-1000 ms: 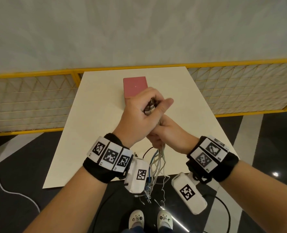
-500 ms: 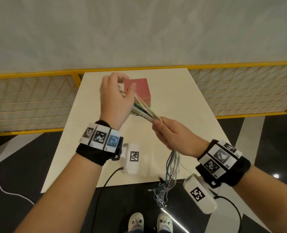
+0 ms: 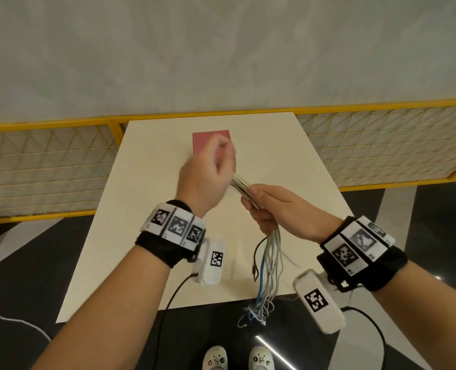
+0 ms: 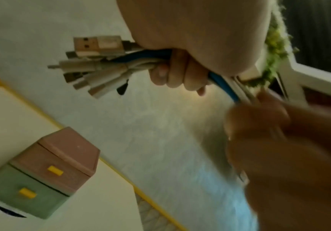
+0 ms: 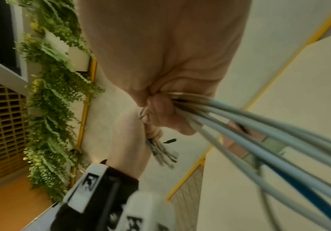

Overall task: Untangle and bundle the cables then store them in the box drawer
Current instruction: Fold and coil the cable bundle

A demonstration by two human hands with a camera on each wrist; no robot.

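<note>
Here, in the head view, the left hand is seen left of centre, raised over the white table, its fingers blurred in front of the box drawer. In the left wrist view those fingers are curled tight round the cables, with the connector ends fanned out to the left of the fist; a flat USB plug is uppermost, and a blue cable runs down to the right. The box is seen at the lower left of that view, upright on the table, with a pink drawer over a green drawer, both pushed in and each fitted with a yellow tab.

Right of centre in the head view, the bundle is stretched as a short straight span between the two hands. The right hand is closed round the cables further along; from its lower side the loose lengths hang down across the near table edge, with the tips tangled in front of the dark floor. In the right wrist view the fingers are wrapped tight round the strands, which spread toward the lower right of the frame.
</note>
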